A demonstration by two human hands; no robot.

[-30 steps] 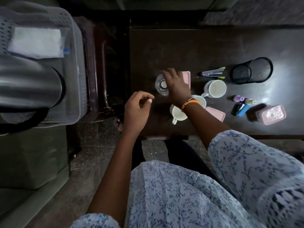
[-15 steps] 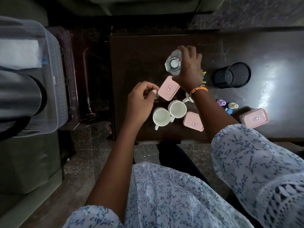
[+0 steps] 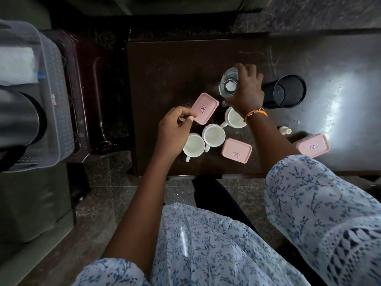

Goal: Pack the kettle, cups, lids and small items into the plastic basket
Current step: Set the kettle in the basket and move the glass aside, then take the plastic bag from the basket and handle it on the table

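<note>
While the right hand (image 3: 246,91) curls its fingers round a clear glass (image 3: 228,83) standing on the dark table (image 3: 175,69), the left hand (image 3: 175,129) pinches the near corner of a pink lid (image 3: 205,108) between thumb and fingertips. Three white cups (image 3: 213,135) sit upright on the table just below that lid: two touching side by side, third partly under the right wrist. Second pink lid (image 3: 236,150) lies flat right of the cups. Pink lidded box (image 3: 312,145) sits farther right, a small bottle (image 3: 285,130) near it, mostly hidden by the forearm. Black mesh cup (image 3: 286,91) stands just beside the right hand. Plastic basket (image 3: 59,112) is at far left, off the table, with the steel kettle (image 3: 18,118) already inside and a white cloth (image 3: 17,67) behind it.
</note>
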